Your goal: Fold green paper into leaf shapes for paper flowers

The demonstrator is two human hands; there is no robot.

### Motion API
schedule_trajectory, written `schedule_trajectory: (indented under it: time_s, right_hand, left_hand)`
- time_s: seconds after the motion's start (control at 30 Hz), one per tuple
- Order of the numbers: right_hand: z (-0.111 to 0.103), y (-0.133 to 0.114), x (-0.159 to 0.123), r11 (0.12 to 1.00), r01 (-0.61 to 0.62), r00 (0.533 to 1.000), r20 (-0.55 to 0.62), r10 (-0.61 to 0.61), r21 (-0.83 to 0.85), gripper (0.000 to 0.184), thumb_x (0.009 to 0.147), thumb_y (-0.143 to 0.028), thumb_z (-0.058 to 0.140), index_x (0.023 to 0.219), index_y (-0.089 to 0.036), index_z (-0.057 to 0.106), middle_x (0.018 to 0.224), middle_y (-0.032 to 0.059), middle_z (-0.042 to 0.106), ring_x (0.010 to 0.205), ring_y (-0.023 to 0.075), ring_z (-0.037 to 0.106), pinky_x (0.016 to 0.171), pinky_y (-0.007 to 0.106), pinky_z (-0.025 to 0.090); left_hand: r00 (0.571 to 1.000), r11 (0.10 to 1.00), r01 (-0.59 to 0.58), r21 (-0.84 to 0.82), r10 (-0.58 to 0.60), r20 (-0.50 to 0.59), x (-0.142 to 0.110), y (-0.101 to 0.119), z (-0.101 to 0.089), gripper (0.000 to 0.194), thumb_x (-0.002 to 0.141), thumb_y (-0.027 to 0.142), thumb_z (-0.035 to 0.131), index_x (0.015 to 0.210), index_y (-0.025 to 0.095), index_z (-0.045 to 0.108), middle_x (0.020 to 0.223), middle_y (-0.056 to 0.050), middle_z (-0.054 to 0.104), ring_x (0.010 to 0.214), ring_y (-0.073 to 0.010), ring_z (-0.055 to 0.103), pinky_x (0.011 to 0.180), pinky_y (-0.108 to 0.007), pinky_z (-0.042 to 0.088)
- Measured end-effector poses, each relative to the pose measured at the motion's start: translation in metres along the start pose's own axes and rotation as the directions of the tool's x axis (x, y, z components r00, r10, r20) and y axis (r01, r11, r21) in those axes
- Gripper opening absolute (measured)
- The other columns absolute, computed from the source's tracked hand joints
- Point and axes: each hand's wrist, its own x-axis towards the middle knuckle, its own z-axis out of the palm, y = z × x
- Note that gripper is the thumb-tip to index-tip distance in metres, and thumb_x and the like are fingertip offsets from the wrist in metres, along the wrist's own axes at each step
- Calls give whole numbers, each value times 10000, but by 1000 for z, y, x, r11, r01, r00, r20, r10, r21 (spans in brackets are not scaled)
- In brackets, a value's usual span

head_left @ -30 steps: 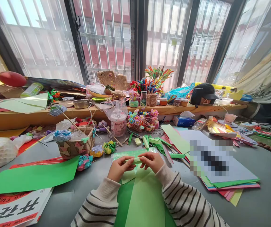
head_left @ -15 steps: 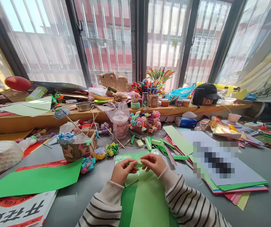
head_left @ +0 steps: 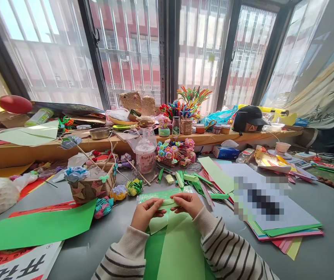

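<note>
Between my two hands is a narrow strip of light green paper, which looks folded. My left hand pinches its left end between thumb and fingers. At the other end, my right hand pinches it the same way. Just below my hands lie a small light green piece and a long light green sheet. A darker green sheet shows under them. Behind my fingers is a clear plastic sleeve, partly hidden by the hands.
Folded green paper strips lie beyond my right hand. A stack of coloured paper is to the right. At the left stand a cardboard basket with paper flowers and a bright green sheet. A plastic cup stands behind.
My hands stay pinched on the light green strip, and slightly more of it shows between my fingers. The whole view has shifted a little, moving the scene leftward.
</note>
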Motion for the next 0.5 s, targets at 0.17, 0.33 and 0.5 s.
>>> schedule_trajectory:
  time_s: [0.17,0.33,0.5]
  right_hand:
    - [-2,-1,1,1000,-7,1000,-4,7,19,383,474,-396,651,734,-118,614,605,27,610,544,154,598,544,265,478]
    - [1,0,0,996,43,999,-14,-44,-74,356,513,-390,624,728,-108,595,621,24,595,504,135,585,460,238,464]
    - [2,1,-1,979,87,996,2,-89,-186,297,511,-349,628,670,-101,594,516,-3,561,455,124,564,426,220,443]
  left_hand:
    - [999,999,-27,-25,26,-40,2,-4,0,271,417,319,689,602,136,618,528,15,625,478,-151,596,474,-214,485]
    - [995,995,-97,37,99,-30,1,-8,3,264,448,319,674,619,126,623,536,3,621,477,-158,596,462,-220,483]
    - [995,993,-102,64,102,4,-2,-6,6,251,468,331,658,609,127,624,532,-2,614,477,-160,593,464,-231,483]
